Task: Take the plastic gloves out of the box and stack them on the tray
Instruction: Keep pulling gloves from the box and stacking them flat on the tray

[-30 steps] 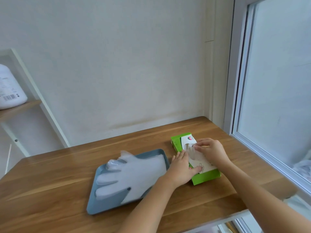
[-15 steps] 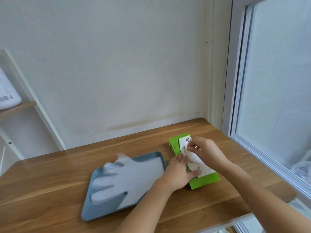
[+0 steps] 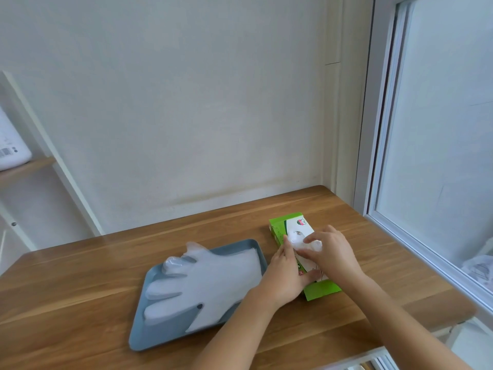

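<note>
Wood table (image 3: 80,289), pale wall (image 3: 186,102), window (image 3: 440,129) rt.

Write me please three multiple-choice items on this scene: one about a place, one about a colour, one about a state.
1. Where does the tray lie relative to the box?
A) on its left
B) on its right
C) on top of it

2. What colour are the box's sides?
A) red
B) green
C) black

3. What does the right hand do?
A) rests flat on the tray
B) holds a cup
C) pinches a glove at the box's opening

Key:
1 A, the tray sits left of the box.
2 B, its side walls are bright green.
3 C, its fingertips close on white film at the opening.
</note>
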`<action>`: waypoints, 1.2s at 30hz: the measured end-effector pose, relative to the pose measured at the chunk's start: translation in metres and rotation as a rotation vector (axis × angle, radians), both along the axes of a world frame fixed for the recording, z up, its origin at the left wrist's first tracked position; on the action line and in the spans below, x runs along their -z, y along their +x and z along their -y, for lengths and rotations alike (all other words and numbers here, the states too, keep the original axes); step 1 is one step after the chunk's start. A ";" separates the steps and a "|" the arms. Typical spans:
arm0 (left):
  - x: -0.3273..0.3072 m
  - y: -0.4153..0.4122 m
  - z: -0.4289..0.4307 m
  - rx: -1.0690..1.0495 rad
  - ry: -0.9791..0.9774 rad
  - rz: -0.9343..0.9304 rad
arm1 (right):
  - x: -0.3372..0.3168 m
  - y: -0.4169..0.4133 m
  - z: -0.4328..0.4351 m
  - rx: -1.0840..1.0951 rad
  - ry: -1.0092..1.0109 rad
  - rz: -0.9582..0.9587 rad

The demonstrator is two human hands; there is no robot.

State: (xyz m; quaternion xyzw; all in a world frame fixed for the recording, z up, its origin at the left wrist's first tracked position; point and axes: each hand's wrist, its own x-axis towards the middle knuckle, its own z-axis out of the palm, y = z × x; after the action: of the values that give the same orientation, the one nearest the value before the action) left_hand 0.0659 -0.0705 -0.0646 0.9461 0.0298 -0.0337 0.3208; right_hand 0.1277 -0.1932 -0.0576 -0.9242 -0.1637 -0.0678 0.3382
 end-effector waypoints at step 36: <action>0.001 0.017 0.001 -0.023 0.005 0.045 | -0.006 -0.028 -0.024 0.052 0.261 0.163</action>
State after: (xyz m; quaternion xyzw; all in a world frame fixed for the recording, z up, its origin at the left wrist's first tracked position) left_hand 0.0824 -0.0718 -0.0657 0.9470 0.0333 -0.0085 0.3195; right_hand 0.1000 -0.1692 -0.0519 -0.8676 -0.1567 -0.1721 0.4394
